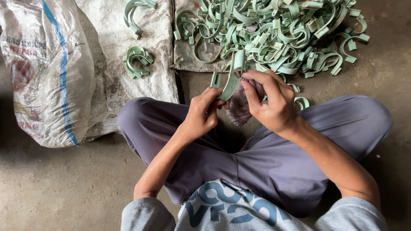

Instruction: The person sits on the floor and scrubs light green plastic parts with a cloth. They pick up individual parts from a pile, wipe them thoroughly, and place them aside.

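Observation:
I sit cross-legged on a concrete floor. My left hand [203, 112] grips the lower end of a curved pale green plastic clip [231, 79]. My right hand [269, 100] presses a dark purplish cloth [239, 109] against that clip, fingers curled over the cloth. Both hands meet just above my knees. A big pile of the same green clips [274, 32] lies right beyond my hands, partly on a dirty sack cloth.
A filled white woven sack [47, 72] with a blue stripe stands at the left. A flat grey sack [113, 64] beside it carries two small bunches of green clips [137, 62]. My purple trouser legs [257, 158] span the floor in front.

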